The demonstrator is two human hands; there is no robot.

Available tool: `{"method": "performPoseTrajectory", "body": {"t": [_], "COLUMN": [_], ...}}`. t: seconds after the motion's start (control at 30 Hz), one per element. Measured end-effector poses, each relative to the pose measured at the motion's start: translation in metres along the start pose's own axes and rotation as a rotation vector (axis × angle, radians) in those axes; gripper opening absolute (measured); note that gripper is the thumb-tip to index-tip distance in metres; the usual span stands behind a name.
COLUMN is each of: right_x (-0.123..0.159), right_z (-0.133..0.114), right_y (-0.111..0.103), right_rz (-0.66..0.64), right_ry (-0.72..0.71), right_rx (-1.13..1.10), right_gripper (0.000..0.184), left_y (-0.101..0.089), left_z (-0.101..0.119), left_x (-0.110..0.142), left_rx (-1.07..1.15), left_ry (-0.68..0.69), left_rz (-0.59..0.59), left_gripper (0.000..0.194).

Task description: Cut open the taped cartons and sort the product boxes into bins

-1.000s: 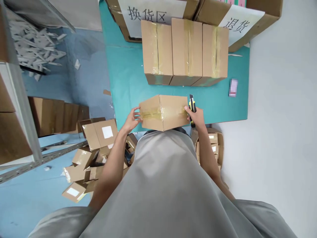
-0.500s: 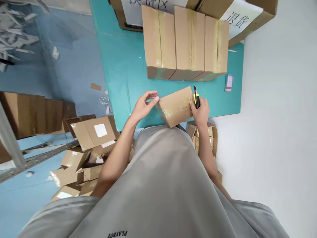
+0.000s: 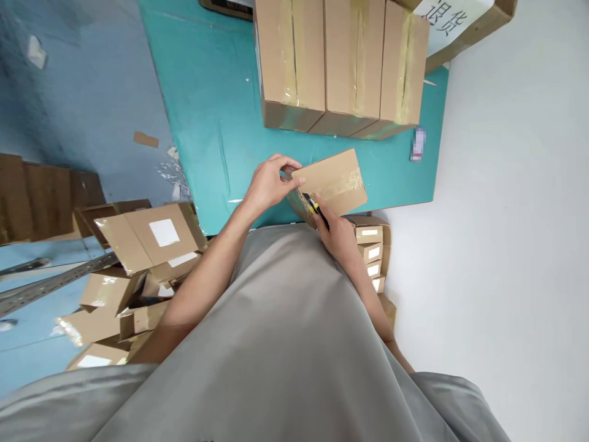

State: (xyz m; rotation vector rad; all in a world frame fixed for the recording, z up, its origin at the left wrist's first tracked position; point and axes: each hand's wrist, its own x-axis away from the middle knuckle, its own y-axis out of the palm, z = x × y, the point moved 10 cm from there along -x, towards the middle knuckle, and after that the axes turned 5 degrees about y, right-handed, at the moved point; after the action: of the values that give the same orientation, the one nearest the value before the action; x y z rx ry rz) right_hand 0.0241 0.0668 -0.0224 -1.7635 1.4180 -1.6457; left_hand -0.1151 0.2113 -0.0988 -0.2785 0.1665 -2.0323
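A small taped cardboard box [image 3: 338, 182] sits tilted at the near edge of the teal table [image 3: 202, 129]. My left hand [image 3: 272, 179] grips the box at its upper left corner, thumb on top and the other fingers curled at the side. In my right hand [image 3: 339, 236] is a black and yellow utility knife [image 3: 319, 212], its tip at the box's left end, by the taped edge. Whether the blade has gone into the tape I cannot tell.
Three taped cartons [image 3: 354, 58] stand in a row at the table's back. A small blurred packet [image 3: 418, 145] lies to the right. Opened boxes [image 3: 142, 239] pile up on the floor at left; a carton of small boxes [image 3: 370, 236] stands below the table at right.
My right hand has moved left with the utility knife, from the box's right end to its left end. My left hand has closed further over the box's corner.
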Motion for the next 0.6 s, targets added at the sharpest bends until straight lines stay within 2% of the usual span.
{"method": "performPoseTrajectory", "body": {"t": [0.27,0.47,0.6], "right_x": [0.002,0.006,0.012], "right_z": [-0.012,-0.038,-0.042], "right_y": [-0.004,-0.009,-0.005], "right_rz": [-0.051,-0.105,-0.157], "right_ry": [0.080,0.194,0.214], "right_rx": [0.103,0.309,0.422], "right_gripper": [0.063,0.061,0.064], "left_y": [0.001,0.001,0.000], "left_z": [0.000,-0.003,-0.005], "left_x": [-0.002,0.000,0.004], "left_rx": [-0.022,-0.006,0.011], "left_ry": [0.008,-0.004,-0.023], "left_rz": [-0.007,0.025,0.058], "left_gripper": [0.032,0.032,0.031]}}
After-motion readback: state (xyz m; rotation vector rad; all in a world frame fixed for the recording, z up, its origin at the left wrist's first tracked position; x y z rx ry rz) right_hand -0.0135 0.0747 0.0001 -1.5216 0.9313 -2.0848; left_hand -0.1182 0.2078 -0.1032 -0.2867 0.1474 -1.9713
